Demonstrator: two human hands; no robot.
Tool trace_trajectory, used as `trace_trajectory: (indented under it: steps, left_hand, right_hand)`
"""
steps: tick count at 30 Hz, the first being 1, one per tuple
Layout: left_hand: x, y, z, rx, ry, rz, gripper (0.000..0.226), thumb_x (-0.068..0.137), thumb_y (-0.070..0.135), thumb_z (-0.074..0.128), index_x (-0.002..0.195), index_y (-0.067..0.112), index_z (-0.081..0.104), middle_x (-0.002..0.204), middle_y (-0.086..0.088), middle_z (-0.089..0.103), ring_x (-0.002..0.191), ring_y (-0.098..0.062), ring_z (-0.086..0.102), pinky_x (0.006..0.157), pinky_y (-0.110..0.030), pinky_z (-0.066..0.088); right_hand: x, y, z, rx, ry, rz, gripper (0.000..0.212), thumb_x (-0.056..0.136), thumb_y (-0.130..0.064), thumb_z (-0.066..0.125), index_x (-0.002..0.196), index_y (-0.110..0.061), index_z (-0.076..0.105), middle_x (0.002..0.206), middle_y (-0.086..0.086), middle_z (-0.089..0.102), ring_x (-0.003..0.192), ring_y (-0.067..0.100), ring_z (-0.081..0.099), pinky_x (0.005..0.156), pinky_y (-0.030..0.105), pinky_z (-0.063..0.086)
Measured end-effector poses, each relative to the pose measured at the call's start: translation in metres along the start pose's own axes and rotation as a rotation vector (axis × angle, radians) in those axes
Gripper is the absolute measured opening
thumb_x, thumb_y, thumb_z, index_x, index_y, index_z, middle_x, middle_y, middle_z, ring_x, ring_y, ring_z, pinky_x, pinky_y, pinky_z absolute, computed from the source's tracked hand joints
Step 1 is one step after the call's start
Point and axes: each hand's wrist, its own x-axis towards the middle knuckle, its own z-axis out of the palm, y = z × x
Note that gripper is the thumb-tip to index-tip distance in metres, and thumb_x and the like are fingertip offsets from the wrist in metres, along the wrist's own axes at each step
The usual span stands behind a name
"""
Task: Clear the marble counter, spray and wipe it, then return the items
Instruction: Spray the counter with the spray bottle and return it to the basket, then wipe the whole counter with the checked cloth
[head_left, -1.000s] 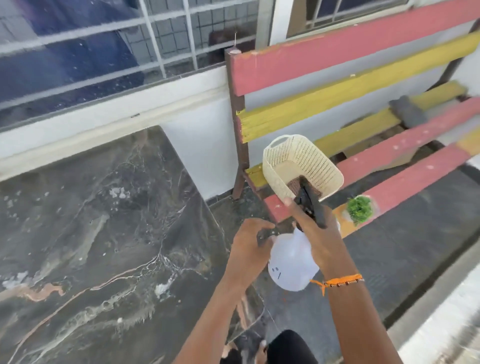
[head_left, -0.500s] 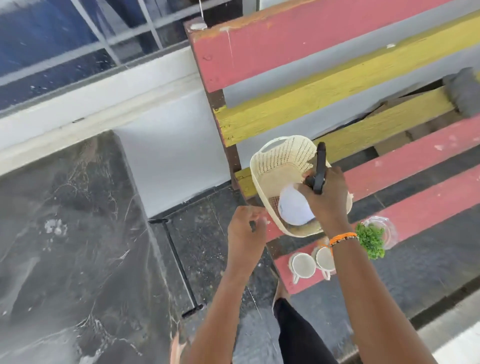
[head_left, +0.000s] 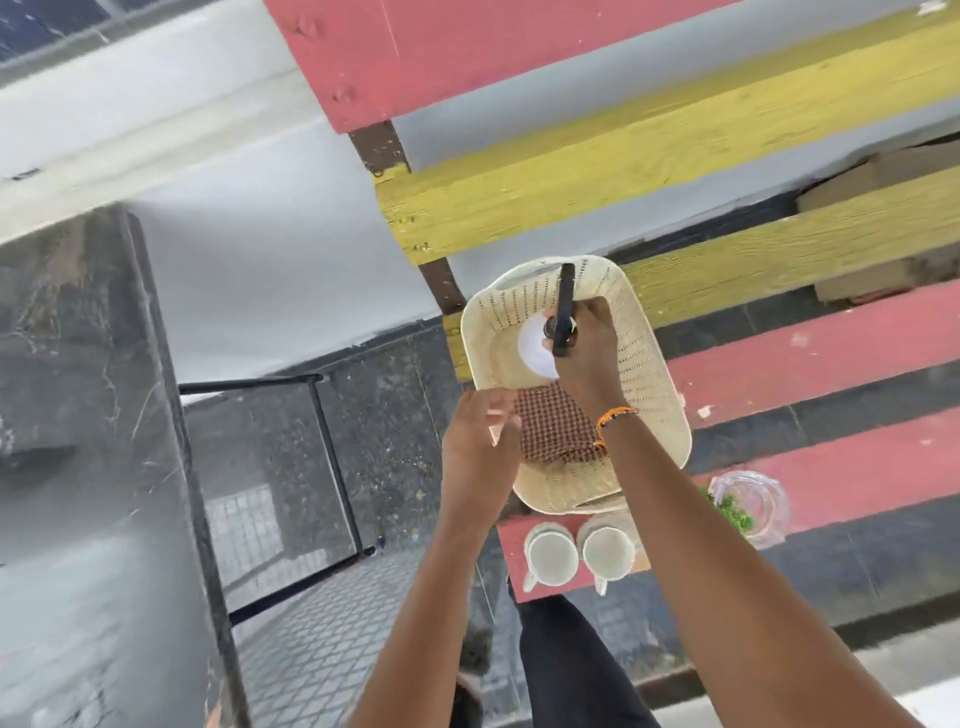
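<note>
A white spray bottle (head_left: 535, 349) with a black trigger head stands inside the cream plastic basket (head_left: 661, 410) on the bench. My right hand (head_left: 588, 358) grips the bottle by its neck and trigger. A red checked cloth (head_left: 555, 432) lies in the basket's near half. Fingers curled, my left hand (head_left: 478, 447) holds the basket's near-left rim. The dark marble counter (head_left: 78, 374) fills the left side of the view, blurred.
The basket sits on a red and yellow slatted bench (head_left: 831, 353). Two white cups (head_left: 551, 554) stand on the near slat, beside a glass jar with green sprigs (head_left: 750, 506). A black metal frame (head_left: 332, 457) runs under the counter. A cardboard box (head_left: 883, 174) lies behind the bench.
The view swung from the counter to the bench. My right hand lowered the spray bottle upright into the basket. My left hand reached the basket's rim.
</note>
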Motion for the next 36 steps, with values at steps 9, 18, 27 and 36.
trace_trajectory:
  steps: [9,18,27,36]
  left_hand:
    - [0.006,-0.001,0.013,0.030,0.070,-0.002,0.022,0.088,0.004,0.053,0.104,0.015,0.062,0.105,0.004,0.063,0.085,0.013,0.055,0.073,0.003,0.038]
    - [-0.001,-0.008,0.014,0.026,0.025,-0.055,0.025,0.090,0.008,0.051,0.108,0.021,0.061,0.108,0.013,0.059,0.085,0.022,0.052,0.071,0.004,0.039]
    - [-0.025,-0.013,-0.010,-0.062,0.019,-0.081,0.028,0.089,0.006,0.051,0.110,0.020,0.061,0.109,0.009,0.061,0.093,0.011,0.054,0.072,0.006,0.037]
    - [-0.069,-0.030,-0.045,-0.177,-0.277,-0.070,0.065,0.075,0.014,0.075,0.124,0.038,0.040,0.129,0.009,0.042,0.118,-0.007,0.046,0.088,-0.011,0.034]
  right_hand:
    - [-0.014,0.035,-0.004,0.089,0.020,0.169,0.045,0.077,0.016,0.043,0.115,-0.008,0.051,0.114,0.003,0.044,0.090,0.021,0.056,0.071,0.013,0.044]
    - [-0.017,0.075,0.011,-0.474,-0.390,0.377,0.060,0.081,0.006,0.044,0.138,-0.005,0.032,0.142,0.018,0.031,0.129,0.041,0.028,0.104,0.045,0.030]
    - [-0.032,0.050,-0.008,-0.519,-0.358,0.243,0.016,0.082,-0.004,0.050,0.095,0.002,0.056,0.097,0.020,0.062,0.097,0.037,0.057,0.078,0.041,0.047]
    - [-0.135,-0.061,-0.023,-0.300,-0.175,-0.103,0.018,0.082,-0.014,0.059,0.085,-0.013,0.041,0.076,0.001,0.049,0.069,0.023,0.049,0.056,0.025,0.023]
